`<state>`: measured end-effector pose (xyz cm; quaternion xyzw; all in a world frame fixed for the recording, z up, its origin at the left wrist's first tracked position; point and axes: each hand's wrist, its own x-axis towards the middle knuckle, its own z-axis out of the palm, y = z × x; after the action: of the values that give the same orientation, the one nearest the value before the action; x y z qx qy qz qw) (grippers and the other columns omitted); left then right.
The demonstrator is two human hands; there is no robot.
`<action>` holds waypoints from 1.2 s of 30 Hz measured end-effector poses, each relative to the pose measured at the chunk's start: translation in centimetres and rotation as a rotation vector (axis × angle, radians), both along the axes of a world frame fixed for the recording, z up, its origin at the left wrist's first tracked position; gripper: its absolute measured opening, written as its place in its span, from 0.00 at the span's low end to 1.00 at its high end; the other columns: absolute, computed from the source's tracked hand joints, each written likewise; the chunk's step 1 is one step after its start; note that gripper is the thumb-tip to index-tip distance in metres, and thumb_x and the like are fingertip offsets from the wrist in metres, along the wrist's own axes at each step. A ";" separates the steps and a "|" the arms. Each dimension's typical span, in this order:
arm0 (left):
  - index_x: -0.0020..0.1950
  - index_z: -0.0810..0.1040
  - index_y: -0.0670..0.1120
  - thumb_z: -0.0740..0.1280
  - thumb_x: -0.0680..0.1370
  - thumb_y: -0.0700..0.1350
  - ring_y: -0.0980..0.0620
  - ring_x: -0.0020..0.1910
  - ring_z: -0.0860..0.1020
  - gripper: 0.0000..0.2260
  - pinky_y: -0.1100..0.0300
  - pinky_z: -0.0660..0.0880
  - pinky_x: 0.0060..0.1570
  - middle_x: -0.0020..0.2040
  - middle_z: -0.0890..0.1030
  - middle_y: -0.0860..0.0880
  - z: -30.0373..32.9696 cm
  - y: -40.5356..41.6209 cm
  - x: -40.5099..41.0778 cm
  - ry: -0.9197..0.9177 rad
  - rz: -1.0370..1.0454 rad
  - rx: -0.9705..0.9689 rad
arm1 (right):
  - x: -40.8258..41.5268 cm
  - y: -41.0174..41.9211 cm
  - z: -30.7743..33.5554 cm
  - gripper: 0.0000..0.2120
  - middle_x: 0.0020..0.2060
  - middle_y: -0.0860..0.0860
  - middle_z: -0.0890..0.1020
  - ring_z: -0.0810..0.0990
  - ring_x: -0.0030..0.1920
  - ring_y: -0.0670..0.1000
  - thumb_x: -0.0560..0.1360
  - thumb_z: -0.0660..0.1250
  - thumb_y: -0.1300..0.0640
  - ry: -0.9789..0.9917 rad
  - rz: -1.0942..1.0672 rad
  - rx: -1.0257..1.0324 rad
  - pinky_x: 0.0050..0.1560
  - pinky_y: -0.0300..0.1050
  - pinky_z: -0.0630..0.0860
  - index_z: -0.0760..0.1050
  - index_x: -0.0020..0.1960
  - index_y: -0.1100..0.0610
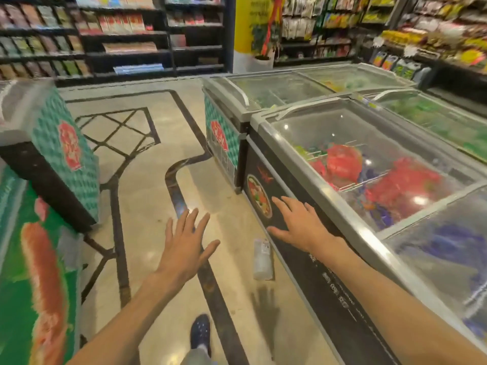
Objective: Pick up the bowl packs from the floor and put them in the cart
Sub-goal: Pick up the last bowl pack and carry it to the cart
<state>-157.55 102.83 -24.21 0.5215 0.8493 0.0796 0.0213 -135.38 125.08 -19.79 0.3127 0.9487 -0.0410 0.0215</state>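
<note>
Glass-topped chest freezers (342,164) line the right; stocked shelves (126,35) stand behind, across a patterned tile floor (147,180)

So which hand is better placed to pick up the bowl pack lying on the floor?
Right. The right hand, open, hovers nearest the bowl pack beside the freezer; the left hand is farther away.

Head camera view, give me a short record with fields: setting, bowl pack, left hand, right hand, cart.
setting: shop aisle, tiled floor, chest freezer on the right
bowl pack: one clear pack lying on the floor against the freezer's base
left hand: left hand open, fingers spread, empty, above the floor
right hand: right hand open, empty, in front of the freezer's side, above the pack
cart: not in view
</note>
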 end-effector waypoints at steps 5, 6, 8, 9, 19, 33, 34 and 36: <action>0.82 0.61 0.52 0.43 0.78 0.70 0.42 0.82 0.53 0.37 0.38 0.50 0.77 0.82 0.60 0.44 -7.2 12.1 -10.5 -0.052 -0.105 -0.056 | -9.3 9.8 -8.2 0.43 0.80 0.56 0.63 0.61 0.79 0.58 0.78 0.60 0.29 -0.077 -0.139 -0.089 0.77 0.63 0.60 0.51 0.84 0.50; 0.82 0.60 0.52 0.43 0.78 0.70 0.42 0.82 0.52 0.38 0.38 0.50 0.78 0.82 0.58 0.45 -9.0 14.2 -12.0 -0.074 -0.111 -0.084 | -10.4 11.1 -10.1 0.43 0.79 0.56 0.64 0.63 0.78 0.58 0.78 0.60 0.29 -0.074 -0.160 -0.100 0.76 0.64 0.62 0.53 0.84 0.50; 0.82 0.58 0.52 0.44 0.78 0.70 0.42 0.82 0.52 0.37 0.37 0.51 0.78 0.82 0.58 0.45 -12.9 18.0 -14.6 -0.103 -0.112 -0.126 | -12.2 13.6 -14.5 0.43 0.77 0.57 0.67 0.67 0.76 0.60 0.76 0.58 0.29 -0.070 -0.198 -0.112 0.73 0.65 0.66 0.58 0.83 0.52; 0.82 0.59 0.52 0.45 0.78 0.70 0.42 0.82 0.53 0.37 0.36 0.53 0.77 0.82 0.58 0.45 -15.1 19.7 -15.7 -0.116 -0.113 -0.144 | -12.9 14.9 -16.9 0.43 0.78 0.57 0.66 0.65 0.77 0.60 0.76 0.58 0.29 -0.103 -0.220 -0.144 0.74 0.65 0.64 0.56 0.83 0.51; 0.82 0.60 0.50 0.49 0.80 0.68 0.43 0.81 0.55 0.34 0.37 0.53 0.78 0.82 0.59 0.44 -43.3 28.0 -20.6 -0.266 -0.125 -0.214 | -16.6 22.7 -49.8 0.46 0.77 0.56 0.65 0.69 0.73 0.61 0.76 0.65 0.31 -0.232 -0.612 -0.506 0.66 0.60 0.71 0.49 0.84 0.49; 0.82 0.60 0.54 0.49 0.80 0.69 0.40 0.80 0.58 0.34 0.35 0.57 0.75 0.81 0.61 0.45 -74.9 23.6 -20.9 -0.419 -0.102 -0.349 | -15.4 26.7 -84.9 0.67 0.83 0.61 0.45 0.58 0.79 0.67 0.64 0.75 0.26 -0.154 -0.918 -0.593 0.72 0.70 0.65 0.30 0.81 0.42; 0.82 0.60 0.54 0.49 0.80 0.69 0.41 0.80 0.58 0.34 0.35 0.58 0.75 0.81 0.60 0.46 -75.6 23.3 -20.8 -0.423 -0.099 -0.353 | -15.3 26.6 -85.5 0.67 0.82 0.61 0.45 0.57 0.80 0.67 0.64 0.76 0.28 -0.130 -0.930 -0.580 0.72 0.70 0.65 0.30 0.81 0.42; 0.81 0.60 0.54 0.50 0.80 0.69 0.41 0.81 0.57 0.33 0.36 0.58 0.75 0.81 0.61 0.45 -76.3 23.1 -20.8 -0.420 -0.103 -0.349 | -15.1 26.5 -86.5 0.68 0.82 0.63 0.49 0.59 0.79 0.67 0.63 0.78 0.29 -0.072 -0.951 -0.516 0.69 0.70 0.68 0.31 0.81 0.41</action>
<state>-178.31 125.89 -100.53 0.5245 0.7996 0.0372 0.2902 -150.45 151.55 -106.27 0.6931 0.6605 -0.2671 0.1094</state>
